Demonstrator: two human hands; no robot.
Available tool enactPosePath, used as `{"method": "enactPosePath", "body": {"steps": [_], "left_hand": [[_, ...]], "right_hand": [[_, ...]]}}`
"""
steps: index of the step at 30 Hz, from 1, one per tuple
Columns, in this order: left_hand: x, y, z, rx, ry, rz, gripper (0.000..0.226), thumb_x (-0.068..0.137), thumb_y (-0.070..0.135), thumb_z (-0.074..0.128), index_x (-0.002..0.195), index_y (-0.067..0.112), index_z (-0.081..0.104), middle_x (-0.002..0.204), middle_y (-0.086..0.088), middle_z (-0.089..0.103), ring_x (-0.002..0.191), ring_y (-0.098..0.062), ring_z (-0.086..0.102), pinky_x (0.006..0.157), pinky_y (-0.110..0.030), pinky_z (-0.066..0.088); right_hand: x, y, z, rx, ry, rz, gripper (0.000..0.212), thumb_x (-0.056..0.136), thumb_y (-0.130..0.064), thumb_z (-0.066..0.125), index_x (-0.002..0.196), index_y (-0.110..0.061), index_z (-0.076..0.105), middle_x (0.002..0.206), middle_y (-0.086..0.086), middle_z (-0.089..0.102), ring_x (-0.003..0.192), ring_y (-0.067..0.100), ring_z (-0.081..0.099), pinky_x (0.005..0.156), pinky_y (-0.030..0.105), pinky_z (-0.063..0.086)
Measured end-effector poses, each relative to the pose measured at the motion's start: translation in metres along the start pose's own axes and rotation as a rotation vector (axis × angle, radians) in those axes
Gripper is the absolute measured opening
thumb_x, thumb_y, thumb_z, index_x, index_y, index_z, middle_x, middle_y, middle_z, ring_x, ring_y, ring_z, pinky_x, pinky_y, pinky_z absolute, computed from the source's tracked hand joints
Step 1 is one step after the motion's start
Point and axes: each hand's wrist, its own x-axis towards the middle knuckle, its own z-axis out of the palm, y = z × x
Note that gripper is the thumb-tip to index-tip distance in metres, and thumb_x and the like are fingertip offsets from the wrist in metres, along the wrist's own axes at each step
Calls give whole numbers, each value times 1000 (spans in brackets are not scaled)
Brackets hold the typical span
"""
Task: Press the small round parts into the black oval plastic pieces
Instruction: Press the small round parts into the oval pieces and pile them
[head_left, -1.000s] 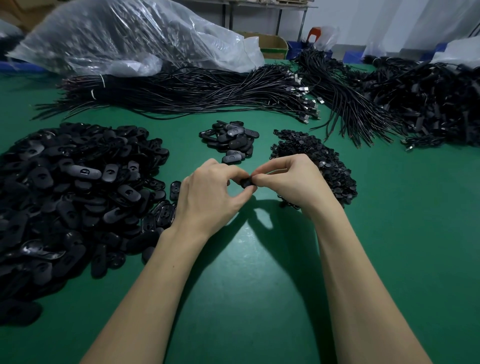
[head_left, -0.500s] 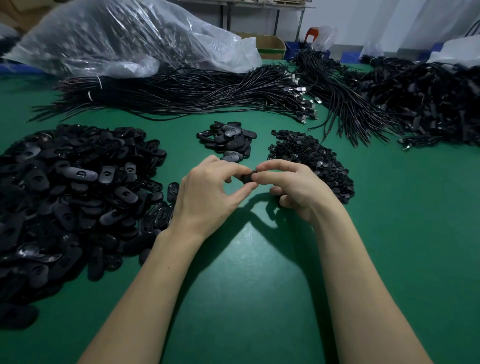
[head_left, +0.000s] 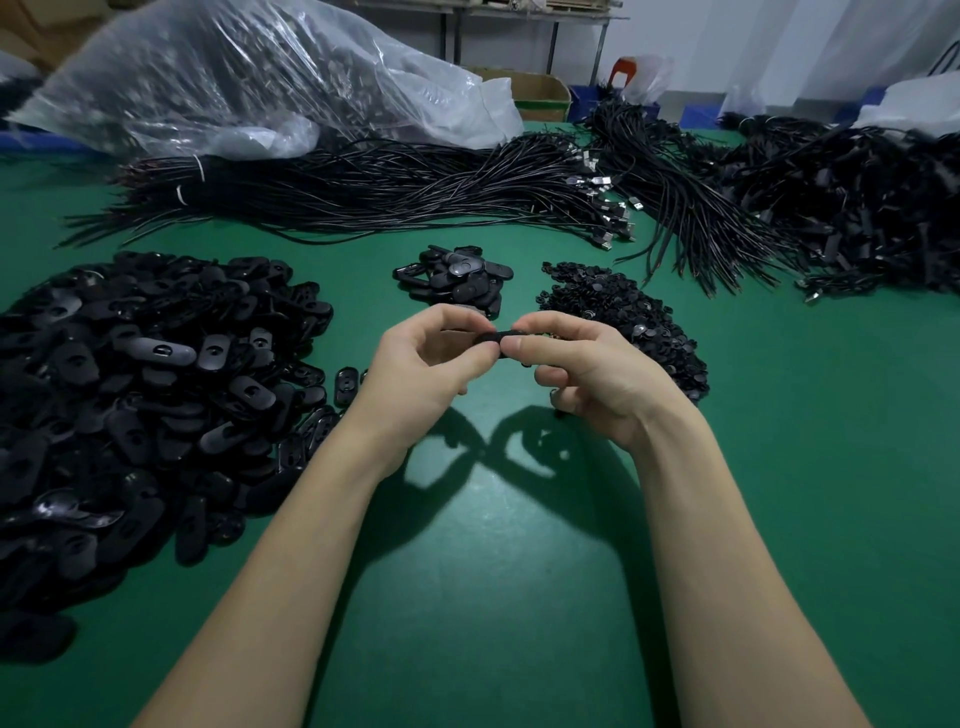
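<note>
place: assembly workshop | evidence: green worktable (head_left: 779, 493), cable bundles (head_left: 363, 192), heaps of plastic pieces (head_left: 130, 389)

Dim, cool, even light from above and ahead. Hands cast dark twin shadows on the green tabletop (head_left: 519, 597) toward its near edge. Plastic bag (head_left: 249, 78) at far left corner shows glare. Wide-angle bending at edges; black piles lose detail.

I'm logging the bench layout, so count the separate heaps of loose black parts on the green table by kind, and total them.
Heaps of black oval pieces: 2, the big heap at left and the small heap beyond the hands.
Heaps of small round parts: 1, the round parts heap at right.
Total: 3 heaps.
</note>
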Motion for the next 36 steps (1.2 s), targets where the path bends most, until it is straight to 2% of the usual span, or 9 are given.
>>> {"method": "enactPosePath", "body": {"steps": [5,9,13,21,24,27,29,33,36], "left_hand": [[1,2,1,-106,38,-75,12,91,3,71,95,15,71,73,4,70,69,-10,61,69,-21,51],[0,3,1,-111,36,-112,12,90,5,72,91,17,72,71,0,69,70,-12,62,74,-24,54],[0,3,3,-114,35,-131,12,89,4,73,89,16,72,72,0,70,68,-11,62,73,-22,54],[0,3,2,-68,44,-114,12,88,3,73,87,15,71,72,0,73,66,-10,63,70,-19,55],[0,2,1,-59,54,-109,11,88,2,73,87,13,70,72,-1,72,65,-10,63,69,-20,54],[1,2,-1,-64,56,-100,10,88,2,73,88,11,70,72,-1,72,65,-10,63,70,-20,53],[1,2,-1,-63,56,-86,10,88,2,74,88,11,70,73,-1,72,66,-10,63,72,-20,54],[1,-1,-3,-46,68,-67,8,86,3,77,89,8,72,73,-2,73,67,-11,63,73,-21,55],[1,-2,-5,-9,61,-66,8,86,4,78,90,9,72,73,0,74,69,-11,66,73,-20,56]], "right_hand": [[-3,-3,-6,-2,-21,-58,13,88,-13,76,85,-24,81,79,-9,70,51,3,44,41,13,26],[-5,-8,-7,-199,41,-109,10,88,-17,76,87,-25,82,74,-12,68,50,2,46,43,13,32],[-5,-9,-3,-352,103,-119,7,85,-24,77,86,-28,82,81,-6,71,57,5,48,46,14,35],[-4,-9,-2,-473,144,-188,4,85,-25,80,87,-22,82,58,-17,66,43,-3,49,41,8,32],[-3,-9,-1,-508,151,-230,5,84,-28,83,88,-25,82,75,-13,77,65,-4,66,54,9,46],[-3,-10,0,-525,146,-248,7,84,-30,83,90,-25,82,81,-10,79,82,2,73,67,13,52],[-3,-9,1,-532,150,-260,8,84,-30,84,91,-25,82,80,-10,78,80,2,73,66,13,50],[-3,-9,6,-564,168,-289,3,84,-27,83,85,-25,81,69,-12,75,56,-6,61,51,9,40],[-3,-9,6,-638,160,-308,4,86,-27,82,83,-26,79,72,-10,75,54,-6,57,49,9,39]]}}
